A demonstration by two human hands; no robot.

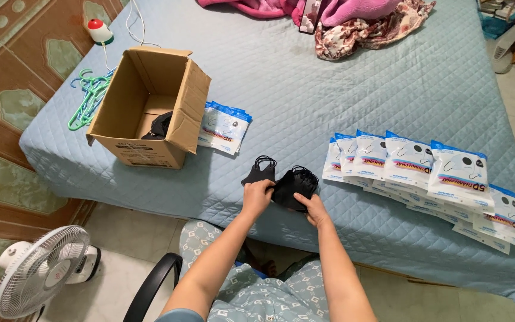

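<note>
My left hand (257, 195) and my right hand (315, 209) both grip a stack of black face masks (293, 186) at the near edge of the bed. One more black mask (260, 172) with ear loops lies on the quilt just behind my left hand. An open cardboard box (150, 107) lies on its side to the left, with black masks inside. A small pile of white and blue mask packets (225, 126) leans beside the box.
A row of overlapping white and blue mask packets (424, 170) covers the right of the blue quilted bed (341, 83). Green hangers (90, 95) lie left of the box. Pink and floral blankets (359, 18) sit at the back. A white fan (46, 271) stands on the floor.
</note>
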